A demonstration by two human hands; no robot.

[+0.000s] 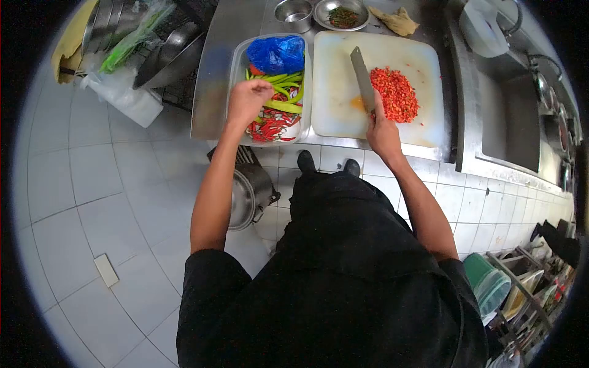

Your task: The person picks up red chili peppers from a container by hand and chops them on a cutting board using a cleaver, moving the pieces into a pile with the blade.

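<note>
My right hand [383, 132] is wrapped round the handle of a kitchen knife [362, 76]. Its broad blade points away from me over the white cutting board [334, 116]. Right of the blade lies a heap of chopped red chili [396, 95]. My left hand [250, 101] hangs over a clear plastic container [235, 80], fingers curled together by the long green chilies [283, 106]; what they hold, if anything, is hidden. Small red chilies [270, 126] fill the container's near end, and a blue plastic bag [276, 55] lies at its far end.
Behind the board stand a metal bowl [294, 15], a bowl with dark green and red bits [343, 17] and a brown cloth [396, 21]. A steel sink [509, 116] is at right. Below the counter at left sits a large pot [245, 196].
</note>
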